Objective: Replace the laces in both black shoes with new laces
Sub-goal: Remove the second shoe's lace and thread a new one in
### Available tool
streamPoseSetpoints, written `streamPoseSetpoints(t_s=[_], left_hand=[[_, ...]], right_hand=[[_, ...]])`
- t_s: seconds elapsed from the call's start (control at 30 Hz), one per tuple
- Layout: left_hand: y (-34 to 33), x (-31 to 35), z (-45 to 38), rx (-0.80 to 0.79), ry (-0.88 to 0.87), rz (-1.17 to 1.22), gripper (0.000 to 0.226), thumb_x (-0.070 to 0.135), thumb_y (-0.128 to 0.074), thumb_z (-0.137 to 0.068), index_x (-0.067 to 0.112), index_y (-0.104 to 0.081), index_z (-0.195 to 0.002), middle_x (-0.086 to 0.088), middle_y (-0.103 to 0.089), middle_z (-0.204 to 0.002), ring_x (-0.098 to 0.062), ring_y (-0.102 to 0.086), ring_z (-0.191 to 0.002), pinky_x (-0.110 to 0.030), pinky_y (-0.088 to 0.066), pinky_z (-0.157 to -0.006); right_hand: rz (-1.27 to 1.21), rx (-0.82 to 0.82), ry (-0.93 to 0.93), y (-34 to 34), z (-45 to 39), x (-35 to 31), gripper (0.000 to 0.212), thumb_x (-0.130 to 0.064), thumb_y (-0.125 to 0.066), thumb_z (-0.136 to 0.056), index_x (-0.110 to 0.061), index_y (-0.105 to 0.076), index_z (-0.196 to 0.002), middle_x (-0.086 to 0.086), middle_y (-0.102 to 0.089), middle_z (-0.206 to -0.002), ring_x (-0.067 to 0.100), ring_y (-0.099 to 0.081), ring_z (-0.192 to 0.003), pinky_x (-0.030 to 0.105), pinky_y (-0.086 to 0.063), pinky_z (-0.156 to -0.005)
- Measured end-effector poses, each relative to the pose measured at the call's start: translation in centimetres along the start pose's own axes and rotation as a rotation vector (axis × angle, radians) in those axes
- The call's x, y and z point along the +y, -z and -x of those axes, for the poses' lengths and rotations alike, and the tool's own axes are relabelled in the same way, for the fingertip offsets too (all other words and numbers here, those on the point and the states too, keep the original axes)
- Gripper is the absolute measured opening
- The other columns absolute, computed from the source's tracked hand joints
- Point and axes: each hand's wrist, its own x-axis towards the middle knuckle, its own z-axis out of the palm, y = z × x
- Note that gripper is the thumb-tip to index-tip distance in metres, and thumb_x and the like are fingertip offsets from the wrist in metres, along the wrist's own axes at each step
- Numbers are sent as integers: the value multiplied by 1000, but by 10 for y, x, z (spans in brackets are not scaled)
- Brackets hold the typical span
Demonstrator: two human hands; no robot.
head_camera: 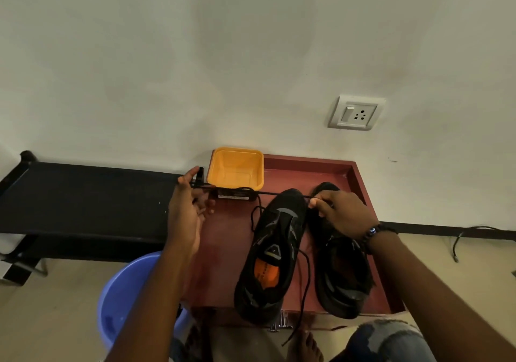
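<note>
Two hands, left [186, 208] and right [339, 213], pinch one black lace [275, 193] taut above two black shoes [272, 252].

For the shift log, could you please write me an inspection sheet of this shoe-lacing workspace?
Surface: red-brown tray table, rim raised.
Job's things: two black shoes, left shoe and right shoe; black lace stretched taut between both hands; a loose lace trails off the front edge.
Clutter: empty yellow tub.
Hands: left hand and right hand each pinch the lace.
Cables: dark cable on floor, right.
Surroundings: wall socket, black bench, blue bucket.
</note>
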Motion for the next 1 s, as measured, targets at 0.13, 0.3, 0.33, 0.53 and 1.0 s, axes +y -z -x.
streamPoseSetpoints(t_s=[0.13,0.3,0.33,0.53,1.0], left_hand=[[-4,-19,-1,14,143,-394,50,61,-22,-101,33,-49,-134,-12,-70,-99,-21,-63,-68,-30,-50,-52],[-12,-40,10,-148,282,-632,38,51,-39,-102,18,-46,-120,-16,-67,-92,-18,-60,-62,-26,-47,-49],[-14,-42,11,-180,287,-645,37,49,-42,-102,18,-48,-122,-15,-68,-93,-17,-60,-64,-25,-47,-50],[-27,-49,15,-284,293,-568,27,35,-53,-101,31,-51,-127,-9,-70,-99,-16,-65,-74,-24,-51,-57],[-65,-82,24,-525,-479,-1457,25,26,-56,-91,29,-58,-116,7,-40,-131,-16,-39,-116,-32,-36,-93]], right_hand=[[-33,91,-79,-18,3,1,42,-49,-51,-97,-22,-72,-73,-7,-57,-58,4,-51,-53,17,-32,-54],[-322,90,-128,-33,-1,-8,39,-49,-57,-95,-19,-68,-74,-2,-68,-63,0,-58,-51,13,-44,-54],[-361,68,-134,-34,-1,-10,36,-46,-59,-95,-17,-69,-76,-2,-70,-66,0,-61,-54,13,-47,-55],[-559,35,-176,-44,-5,-12,22,-26,-69,-92,-7,-70,-81,5,-73,-72,16,-69,-62,24,-58,-61],[-632,134,-321,-64,1,2,8,-11,-74,-85,-17,-68,-87,0,-75,-71,13,-74,-73,40,-59,-85]])
